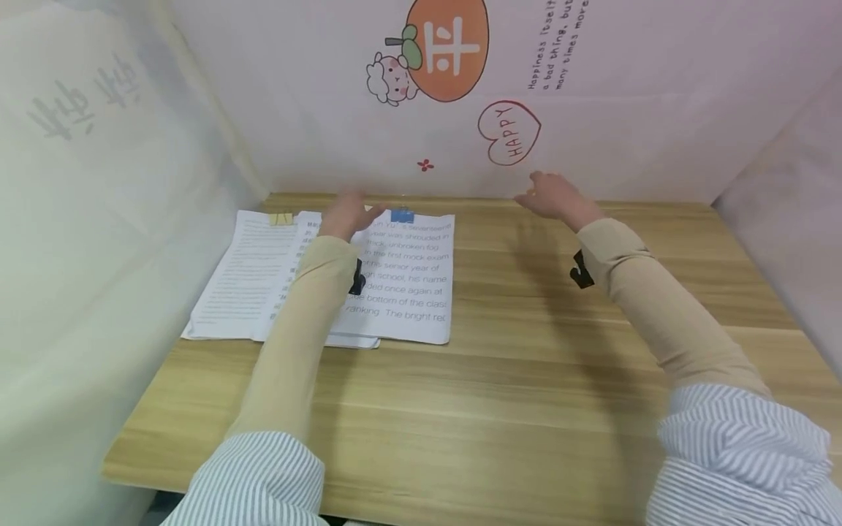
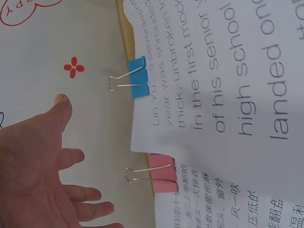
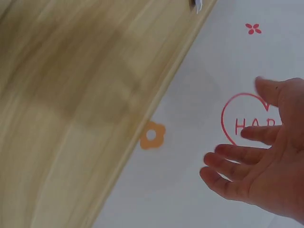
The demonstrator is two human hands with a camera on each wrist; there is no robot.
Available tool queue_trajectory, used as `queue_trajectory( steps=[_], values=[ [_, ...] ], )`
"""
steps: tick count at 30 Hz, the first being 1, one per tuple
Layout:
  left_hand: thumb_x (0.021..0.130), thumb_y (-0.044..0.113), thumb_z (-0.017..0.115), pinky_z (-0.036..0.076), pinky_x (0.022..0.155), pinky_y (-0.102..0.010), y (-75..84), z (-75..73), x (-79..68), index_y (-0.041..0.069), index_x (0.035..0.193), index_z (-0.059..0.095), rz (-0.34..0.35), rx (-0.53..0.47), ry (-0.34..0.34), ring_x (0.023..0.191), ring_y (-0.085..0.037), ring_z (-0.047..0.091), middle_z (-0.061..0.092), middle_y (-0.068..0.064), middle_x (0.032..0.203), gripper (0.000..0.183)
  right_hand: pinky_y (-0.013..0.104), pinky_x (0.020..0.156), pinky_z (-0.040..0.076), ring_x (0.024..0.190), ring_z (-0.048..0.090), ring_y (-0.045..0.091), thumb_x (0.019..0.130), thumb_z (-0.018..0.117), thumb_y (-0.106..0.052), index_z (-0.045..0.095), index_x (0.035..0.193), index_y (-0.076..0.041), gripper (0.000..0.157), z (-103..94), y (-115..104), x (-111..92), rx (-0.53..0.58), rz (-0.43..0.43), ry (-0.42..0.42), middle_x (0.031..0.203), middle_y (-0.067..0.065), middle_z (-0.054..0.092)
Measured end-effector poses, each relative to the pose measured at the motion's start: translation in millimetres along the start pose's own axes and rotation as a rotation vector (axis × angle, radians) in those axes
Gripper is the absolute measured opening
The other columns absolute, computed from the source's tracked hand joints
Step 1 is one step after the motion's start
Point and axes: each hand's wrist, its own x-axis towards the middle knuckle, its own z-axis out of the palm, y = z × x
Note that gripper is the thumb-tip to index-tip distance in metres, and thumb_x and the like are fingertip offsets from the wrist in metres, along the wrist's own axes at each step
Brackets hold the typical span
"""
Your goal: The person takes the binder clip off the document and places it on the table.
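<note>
My left hand (image 1: 345,215) is raised over the far end of the paper stacks, fingers spread and nothing in them. Beneath it lies a stack of printed sheets (image 1: 411,292) in large English type, held at its top edge by a blue binder clip (image 1: 403,216). In the left wrist view a pink binder clip (image 2: 162,173) grips the neighbouring sheets with Chinese print (image 2: 209,199). Farther left, a stack in small print (image 1: 240,270) carries a yellow binder clip (image 1: 281,219). My right hand (image 1: 555,196) hovers near the table's far edge, its fingers loosely extended and holding nothing.
The wooden table (image 1: 526,409) runs back to a white cloth wall (image 1: 316,109) printed with an orange fruit, a heart and lettering. White cloth (image 1: 79,241) also hangs at the left side, and another panel (image 1: 789,190) stands at the right.
</note>
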Motion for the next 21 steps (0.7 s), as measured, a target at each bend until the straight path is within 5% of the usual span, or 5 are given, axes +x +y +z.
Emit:
queue_trajectory(
  steps=[8,13,16,21],
  values=[
    [0.097,0.046,0.044,0.031,0.111,-0.054,-28.1,2.4,3.9,0.011,0.148,0.03,-0.107,0.033,-0.071,0.135,-0.038,0.037,0.037,-0.015,0.15,0.064,0.056,0.11,0.03,0.131,0.034,0.048,0.096,0.045,-0.023,0.03,0.14,0.012,0.058,45.0,-24,19,0.049,-0.028,-0.045,0.143,0.034,0.033],
    [0.097,0.031,0.048,0.04,0.105,-0.05,-45.6,3.2,5.1,0.009,0.137,0.047,-0.116,0.066,-0.062,0.121,-0.035,0.05,0.05,-0.017,0.138,0.046,0.038,0.079,0.054,0.084,0.063,0.028,0.091,0.051,-0.017,0.05,0.124,0.011,0.043,76.7,-55,28,0.218,-0.029,-0.026,0.111,0.027,0.061],
    [0.095,0.024,0.052,0.041,0.104,-0.049,-56.2,4.8,3.8,0.006,0.136,0.047,-0.114,0.065,-0.054,0.119,-0.035,0.052,0.052,-0.019,0.135,0.044,0.027,0.054,0.048,0.056,0.056,0.018,0.085,0.054,-0.009,0.061,0.095,0.011,0.024,91.2,-71,31,0.369,-0.006,-0.023,0.079,0.019,0.066],
    [0.094,0.022,0.055,0.047,0.096,-0.046,-72.1,7.9,0.5,-0.001,0.125,0.053,-0.106,0.084,-0.072,0.104,-0.031,0.057,0.059,-0.019,0.122,0.039,0.022,0.049,0.041,0.047,0.049,0.012,0.084,0.055,-0.003,0.064,0.078,0.007,0.014,107.8,-87,36,0.592,0.06,-0.072,0.059,0.007,0.062]
  ],
)
